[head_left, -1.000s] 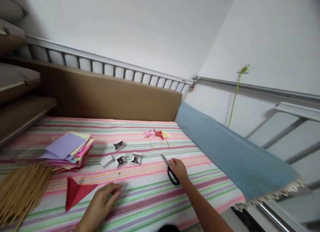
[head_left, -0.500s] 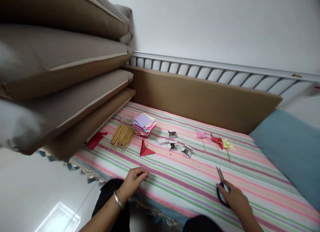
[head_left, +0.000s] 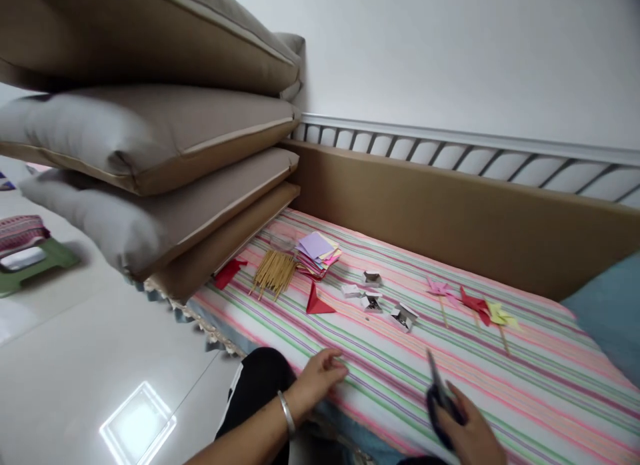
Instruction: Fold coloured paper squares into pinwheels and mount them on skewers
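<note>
Head view showed your right hand (head_left: 467, 435) gripping the scissors (head_left: 439, 401) low over the striped bed (head_left: 525, 391). They were shut, their long line running away from you, tips up. Your left hand (head_left: 320, 378) rested loosely curled on the bed edge, holding nothing. Three pinwheels (head_left: 473, 303) lay done. One folded red paper (head_left: 317, 301) lay uncut, and the paper stack (head_left: 317, 251) and sticks (head_left: 274, 273) were unused.

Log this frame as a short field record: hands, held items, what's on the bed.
left hand: rests empty on striped sheet, bracelet on wrist
right hand: grips scissors, blades pointing away
folded red paper: beyond left hand
paper stack: beside sticks
small boxes: mid-sheet
pinwheels: three, far right
cushions: stacked left
</note>
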Available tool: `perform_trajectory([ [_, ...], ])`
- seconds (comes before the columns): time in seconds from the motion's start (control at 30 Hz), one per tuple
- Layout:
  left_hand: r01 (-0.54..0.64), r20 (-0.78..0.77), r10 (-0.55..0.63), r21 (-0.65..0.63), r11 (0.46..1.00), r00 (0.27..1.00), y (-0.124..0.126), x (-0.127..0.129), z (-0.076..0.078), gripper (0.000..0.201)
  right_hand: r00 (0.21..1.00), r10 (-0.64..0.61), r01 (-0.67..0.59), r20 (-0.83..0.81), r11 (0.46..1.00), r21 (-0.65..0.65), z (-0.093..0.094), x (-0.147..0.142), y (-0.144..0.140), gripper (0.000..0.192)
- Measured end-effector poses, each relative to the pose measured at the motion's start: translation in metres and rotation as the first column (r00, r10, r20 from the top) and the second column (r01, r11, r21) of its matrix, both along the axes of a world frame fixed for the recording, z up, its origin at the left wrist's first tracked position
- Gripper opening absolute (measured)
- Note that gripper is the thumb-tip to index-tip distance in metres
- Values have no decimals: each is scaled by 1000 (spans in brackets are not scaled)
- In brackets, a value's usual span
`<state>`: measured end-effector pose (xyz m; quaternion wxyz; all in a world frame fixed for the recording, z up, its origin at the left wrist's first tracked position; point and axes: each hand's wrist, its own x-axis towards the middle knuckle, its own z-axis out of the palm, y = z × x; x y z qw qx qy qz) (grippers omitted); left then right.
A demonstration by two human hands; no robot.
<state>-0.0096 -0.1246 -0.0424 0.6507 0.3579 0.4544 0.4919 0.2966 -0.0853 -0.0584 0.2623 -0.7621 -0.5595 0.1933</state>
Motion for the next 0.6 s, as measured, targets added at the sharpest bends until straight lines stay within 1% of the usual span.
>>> perform_trajectory([
  [0.03, 17, 63, -16, -23, 1000, 998, -9, 2, 5, 58, 993, 54, -52, -107, 998, 23, 6, -35, -5, 68],
  [0.1, 56, 174, -49, -37, 998, 984, -24, 1, 18, 68, 937, 225, -213, -268, 974, 72, 19, -111, -14, 66],
  [0.17, 27, 274, -19, -27, 999, 961, -33, -8, 32, 70, 868, 366, -334, -336, 931, 150, 33, -183, -19, 61],
  [0.2, -17, 311, 26, -30, 999, 950, -35, -17, 38, 67, 841, 431, -386, -326, 901, 196, 39, -215, -20, 58],
  [0.27, -178, 348, 192, -70, 981, 918, -34, -43, 45, 56, 807, 521, -458, -276, 849, 265, 51, -269, -20, 53],
  [0.3, -262, 353, 269, -66, 963, 896, -31, -61, 47, 52, 776, 577, -508, -254, 811, 291, 57, -290, -19, 54],
  [0.33, -329, 353, 333, -72, 942, 875, -27, -81, 47, 47, 728, 642, -567, -238, 760, 316, 62, -308, -18, 56],
  [0.37, -371, 337, 376, -82, 925, 863, -21, -104, 47, 43, 683, 692, -612, -234, 716, 335, 67, -321, -17, 58],
  [0.4, -391, 301, 405, -109, 914, 863, -16, -129, 45, 37, 644, 727, -647, -237, 683, 338, 71, -329, -16, 61],
  [0.47, -393, 197, 420, -161, 905, 886, -2, -182, 41, 28, 578, 776, -711, -251, 630, 311, 75, -334, -18, 61],
  [0.53, -391, 113, 409, -153, 908, 905, 12, -232, 35, 27, 553, 786, -749, -276, 614, 247, 72, -321, -23, 54],
  [0.6, -419, 35, 429, -155, 895, 903, 24, -275, 28, 20, 579, 757, -750, -303, 640, 165, 60, -295, -29, 47],
])
